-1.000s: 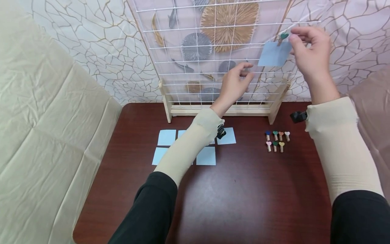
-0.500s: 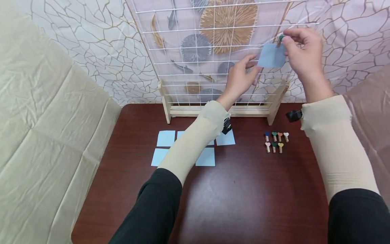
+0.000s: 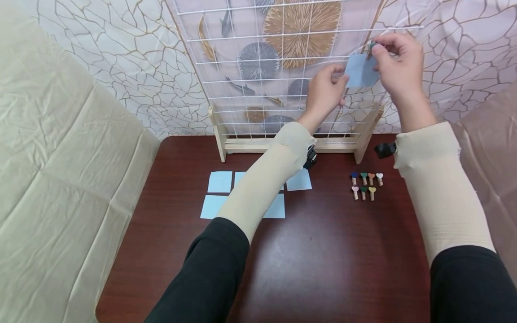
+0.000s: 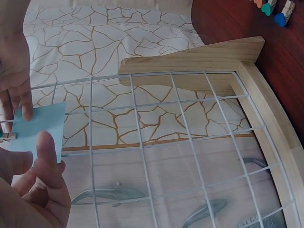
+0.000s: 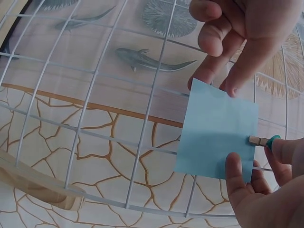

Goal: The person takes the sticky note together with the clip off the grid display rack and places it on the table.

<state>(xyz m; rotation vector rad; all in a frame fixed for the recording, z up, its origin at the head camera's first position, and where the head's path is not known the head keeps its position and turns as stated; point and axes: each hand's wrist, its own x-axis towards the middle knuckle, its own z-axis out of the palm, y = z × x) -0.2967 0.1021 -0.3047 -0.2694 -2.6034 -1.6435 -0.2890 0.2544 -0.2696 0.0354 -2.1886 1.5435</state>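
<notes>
A light-blue square of paper (image 3: 361, 72) lies against the white wire grid (image 5: 142, 142), with a small wooden clothespin (image 5: 259, 141) on its upper edge. The clothespin carries a green heart. My right hand (image 3: 401, 67) pinches that clothespin between thumb and index finger, and its other fingers lie at the paper's edge, as the right wrist view shows. From the other side my left hand (image 3: 325, 92) pinches the paper's left edge with thumb and fingertip. Whether the clothespin also bites on a wire is hidden by the right fingers.
The grid stands in a wooden base (image 3: 291, 147) at the table's (image 3: 323, 269) back. Several blue paper squares (image 3: 220, 182) lie in two rows, partly under my left forearm. Several heart clothespins (image 3: 363, 193) sit in two rows at the right. A patterned cloth (image 3: 121, 67) hangs behind.
My left hand has moved up and right from beside the grid to the paper's left edge and pinches it. My right hand has shifted slightly left and now covers most of the green heart.
</notes>
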